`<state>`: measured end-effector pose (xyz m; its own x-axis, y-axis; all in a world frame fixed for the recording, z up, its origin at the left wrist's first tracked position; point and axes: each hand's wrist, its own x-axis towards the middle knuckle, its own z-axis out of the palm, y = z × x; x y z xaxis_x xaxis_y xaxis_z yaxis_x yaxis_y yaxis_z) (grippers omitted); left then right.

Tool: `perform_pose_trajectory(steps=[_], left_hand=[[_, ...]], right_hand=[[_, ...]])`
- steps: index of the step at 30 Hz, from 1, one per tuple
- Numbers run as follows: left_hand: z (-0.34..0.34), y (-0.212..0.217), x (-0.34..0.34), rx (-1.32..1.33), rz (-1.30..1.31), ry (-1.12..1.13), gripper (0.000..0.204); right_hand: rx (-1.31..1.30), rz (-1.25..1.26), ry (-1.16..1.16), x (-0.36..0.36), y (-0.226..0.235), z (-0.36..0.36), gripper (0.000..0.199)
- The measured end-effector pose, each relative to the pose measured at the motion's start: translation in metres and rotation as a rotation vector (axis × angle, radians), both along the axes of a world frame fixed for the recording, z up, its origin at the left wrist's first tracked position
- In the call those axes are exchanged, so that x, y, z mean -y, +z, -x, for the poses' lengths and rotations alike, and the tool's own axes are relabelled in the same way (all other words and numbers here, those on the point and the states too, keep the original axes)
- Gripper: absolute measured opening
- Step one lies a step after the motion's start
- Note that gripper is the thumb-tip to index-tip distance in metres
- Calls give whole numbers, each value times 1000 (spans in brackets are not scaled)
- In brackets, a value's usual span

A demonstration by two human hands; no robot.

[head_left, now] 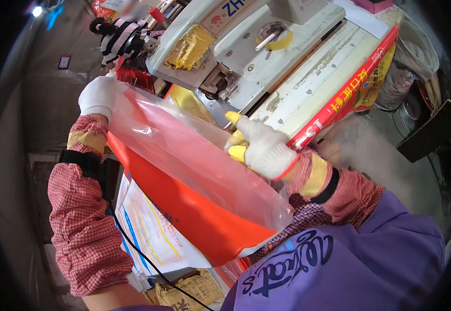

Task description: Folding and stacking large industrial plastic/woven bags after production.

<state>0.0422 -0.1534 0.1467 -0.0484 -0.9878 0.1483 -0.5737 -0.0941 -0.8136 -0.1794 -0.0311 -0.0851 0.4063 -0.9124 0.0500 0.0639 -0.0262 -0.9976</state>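
Note:
A large red bag with a clear plastic liner stretches across the middle, slanting down to the right. My left hand, in a white glove, grips the bag and liner at their upper left end; its fingertips are mostly hidden. At the liner's upper edge, my right hand, in a white glove with yellow fingertips, pinches the plastic between thumb and curled fingers, with the index finger sticking out. Just beyond that finger stands a grey sewing machine with its needle area facing the bag.
A pale worktable with ruler marks extends right of the machine, edged by a red printed strip. Woven yellow cloth covers part of the machine head. White printed sacks lie below the bag. Another person in stripes is at the far left.

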Motion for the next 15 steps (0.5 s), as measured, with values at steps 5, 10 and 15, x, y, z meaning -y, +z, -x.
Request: perform_pose_trajectory(steps=[5,10,15], left_hand=[[-9,-10,2,25,-15,-38,28],[-3,-15,1,20,-71,-78,29],[-9,16,26,-159,-185,201,46]], right_hand=[[133,192,-75,-31,3,-11,47],[-477,-173,348,1,-1,-17,34],[-532,45,562,13,16,-14,40]])
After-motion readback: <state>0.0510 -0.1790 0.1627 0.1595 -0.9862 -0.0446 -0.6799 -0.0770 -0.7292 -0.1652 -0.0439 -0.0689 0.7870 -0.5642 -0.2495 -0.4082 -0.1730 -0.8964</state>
